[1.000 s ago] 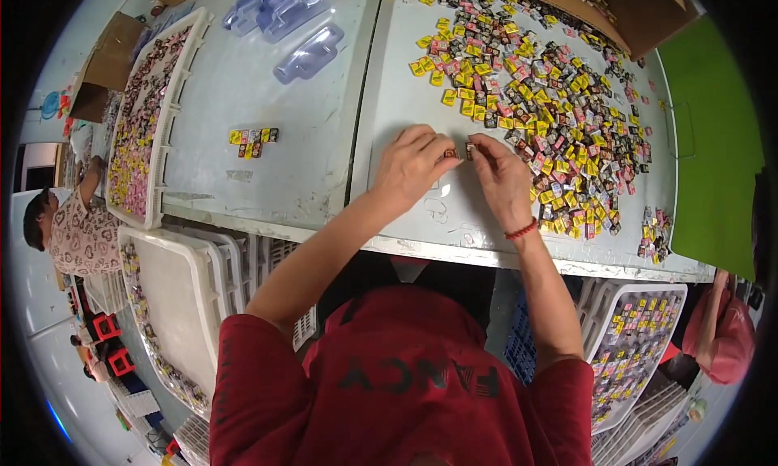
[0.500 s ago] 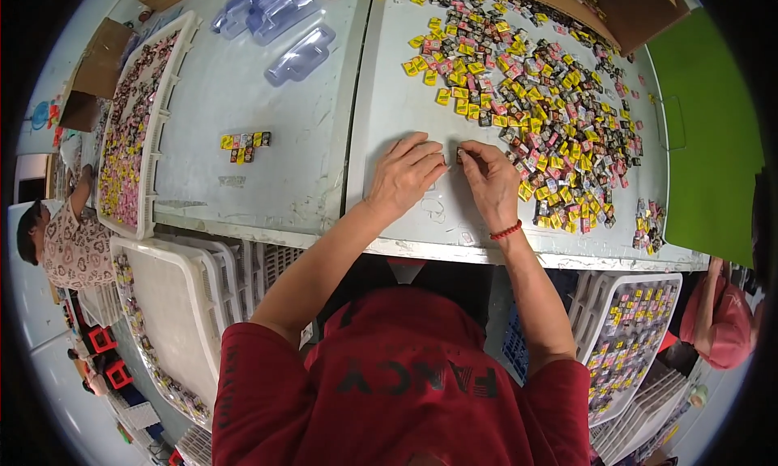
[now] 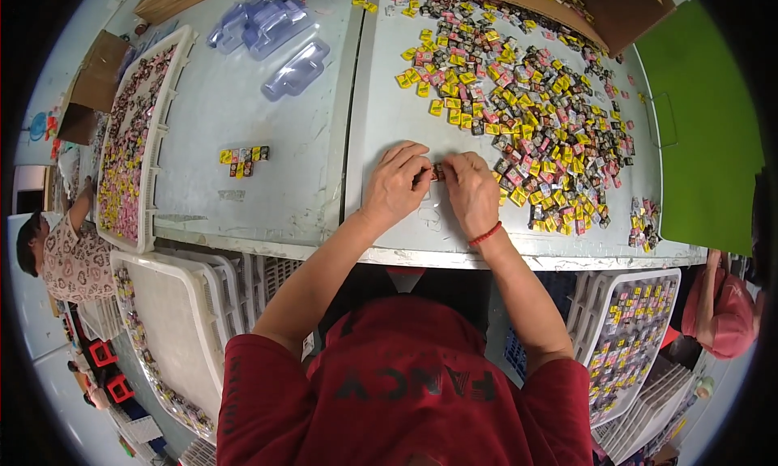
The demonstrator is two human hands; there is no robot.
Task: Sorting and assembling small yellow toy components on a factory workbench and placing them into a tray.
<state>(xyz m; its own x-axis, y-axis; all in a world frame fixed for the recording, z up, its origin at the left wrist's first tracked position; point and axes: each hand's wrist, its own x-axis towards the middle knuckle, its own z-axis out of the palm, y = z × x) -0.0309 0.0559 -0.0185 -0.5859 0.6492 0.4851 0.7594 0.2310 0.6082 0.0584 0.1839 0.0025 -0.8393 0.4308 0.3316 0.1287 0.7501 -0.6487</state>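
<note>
Both my hands meet low over the front of the right-hand tabletop. My right hand (image 3: 472,192), with a red bead bracelet at the wrist, pinches a small dark box (image 3: 438,172) between thumb and fingertips. Just left of it, my left hand (image 3: 395,182) has its fingers curled in, the tips beside that box; whatever they grip is hidden. To the right and beyond spreads a loose pile of small yellow, pink and black boxes (image 3: 531,126). A little cluster of the same boxes (image 3: 242,160) lies put together on the left-hand tabletop.
Clear plastic trays (image 3: 263,28) lie at the back left. A white crate (image 3: 150,142) full of small pieces stands at far left, near another person (image 3: 73,251). A cardboard box (image 3: 620,12) sits behind the pile. Stacked crates (image 3: 632,336) and a second person (image 3: 721,312) are at right.
My right hand has moved left and brought the dark box up to my left hand. My left fingers have gone from fairly flat to curled.
</note>
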